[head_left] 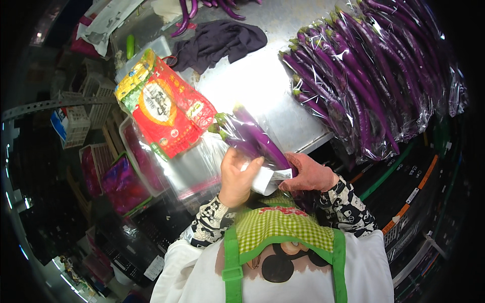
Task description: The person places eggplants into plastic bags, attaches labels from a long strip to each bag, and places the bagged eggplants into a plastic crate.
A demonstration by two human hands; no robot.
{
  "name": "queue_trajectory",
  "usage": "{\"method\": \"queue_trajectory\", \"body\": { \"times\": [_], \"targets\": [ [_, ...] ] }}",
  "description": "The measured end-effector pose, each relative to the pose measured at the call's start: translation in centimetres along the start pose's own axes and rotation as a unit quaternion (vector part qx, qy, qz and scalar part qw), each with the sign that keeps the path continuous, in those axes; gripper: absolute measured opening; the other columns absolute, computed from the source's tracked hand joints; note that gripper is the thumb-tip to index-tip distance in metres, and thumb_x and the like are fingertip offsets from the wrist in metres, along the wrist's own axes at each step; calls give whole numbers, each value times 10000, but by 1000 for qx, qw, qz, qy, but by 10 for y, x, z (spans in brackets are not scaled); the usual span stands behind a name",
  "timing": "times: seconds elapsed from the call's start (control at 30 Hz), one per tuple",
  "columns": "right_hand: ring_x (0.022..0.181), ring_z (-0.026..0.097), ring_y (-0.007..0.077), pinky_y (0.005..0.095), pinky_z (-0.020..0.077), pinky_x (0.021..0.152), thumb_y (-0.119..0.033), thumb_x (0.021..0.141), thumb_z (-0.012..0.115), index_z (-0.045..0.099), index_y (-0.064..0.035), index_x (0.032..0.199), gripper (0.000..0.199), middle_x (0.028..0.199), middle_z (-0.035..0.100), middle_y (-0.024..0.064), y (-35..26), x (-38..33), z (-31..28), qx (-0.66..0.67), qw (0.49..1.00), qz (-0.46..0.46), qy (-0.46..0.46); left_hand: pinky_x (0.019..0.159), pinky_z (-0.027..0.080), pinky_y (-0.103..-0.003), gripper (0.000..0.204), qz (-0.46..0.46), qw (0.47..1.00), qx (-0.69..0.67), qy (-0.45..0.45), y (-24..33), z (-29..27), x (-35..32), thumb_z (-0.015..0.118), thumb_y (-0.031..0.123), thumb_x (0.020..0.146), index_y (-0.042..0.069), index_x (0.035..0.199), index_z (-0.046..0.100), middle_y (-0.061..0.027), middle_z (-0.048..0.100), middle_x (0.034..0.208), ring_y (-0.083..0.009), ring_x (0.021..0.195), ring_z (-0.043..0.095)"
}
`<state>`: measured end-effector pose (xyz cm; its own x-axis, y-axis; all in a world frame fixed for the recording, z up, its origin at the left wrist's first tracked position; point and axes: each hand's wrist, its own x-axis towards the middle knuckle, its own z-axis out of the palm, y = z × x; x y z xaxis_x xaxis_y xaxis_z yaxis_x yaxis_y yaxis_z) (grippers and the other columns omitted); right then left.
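Note:
Just in front of my apron, a clear bag of long purple eggplants [247, 136] lies with its green stems pointing away from me. My left hand [236, 178] is closed around a curled roll of white labels [263, 181], the thumb pressed along its top. A small printed label [282, 174] sticks out from the roll over the bag. My right hand [309, 173], in a pinkish glove, grips the lower end of the bagged eggplants, its thumb beside that label. The fingertips under the bag are hidden.
Many bagged eggplants [353, 76] are piled at the right of the metal table [242, 76]. A red and yellow package [169, 108] lies on clear plastic bags [194, 169] at left. Behind are a dark cloth [222, 43] and loose eggplants [184, 17]. Crates [126, 184] stand lower left.

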<state>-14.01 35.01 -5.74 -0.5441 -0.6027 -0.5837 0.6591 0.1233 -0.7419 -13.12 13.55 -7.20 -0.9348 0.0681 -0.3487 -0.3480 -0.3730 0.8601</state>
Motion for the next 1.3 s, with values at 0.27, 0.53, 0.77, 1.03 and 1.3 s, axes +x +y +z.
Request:
{"method": "queue_trajectory", "body": {
  "times": [0.27, 0.53, 0.77, 1.03, 1.3],
  "targets": [
    [626, 570, 107, 271, 484, 574, -150, 750, 737, 548, 48, 1152, 486, 827, 631, 49, -13, -6, 18, -42, 996, -23, 72, 789, 482, -249, 191, 44, 998, 23, 49, -14, 6, 8, 653, 53, 939, -4, 1102, 573, -46, 645, 1015, -102, 896, 587],
    [747, 622, 118, 272, 515, 667, -163, 782, 733, 548, 50, 1191, 497, 907, 671, 82, -39, -10, 25, -124, 991, -9, 51, 576, 393, -276, 404, 130, 963, 206, 116, -9, 4, 8, 478, 328, 1052, 26, 789, 539, 6, 498, 690, -88, 639, 424],
    [885, 542, 53, 224, 439, 788, -81, 828, 680, 598, 8, 1194, 386, 1011, 643, -25, -47, -8, 13, -2, 1000, -5, -16, 565, 451, -235, 403, 76, 990, 97, 70, -4, -28, -4, 463, 302, 1058, 11, 804, 578, -39, 615, 700, -84, 588, 546],
    [838, 549, 60, 227, 438, 745, -58, 797, 688, 630, -10, 1138, 349, 981, 649, -24, -43, -16, 12, 6, 998, 31, -53, 538, 461, -282, 518, 326, 846, 419, -49, 25, -29, -25, 597, -21, 893, 78, 1393, 507, -92, 628, 801, -138, 585, 575],
    [943, 580, 74, 265, 469, 850, -95, 843, 684, 646, -15, 1179, 348, 1055, 676, 4, -63, -7, 13, -94, 995, -24, 5, 609, 456, -213, 309, 50, 976, 114, -178, 52, -16, -57, 590, 37, 957, 11, 1260, 534, 4, 601, 854, -49, 696, 561]
  ]
}}
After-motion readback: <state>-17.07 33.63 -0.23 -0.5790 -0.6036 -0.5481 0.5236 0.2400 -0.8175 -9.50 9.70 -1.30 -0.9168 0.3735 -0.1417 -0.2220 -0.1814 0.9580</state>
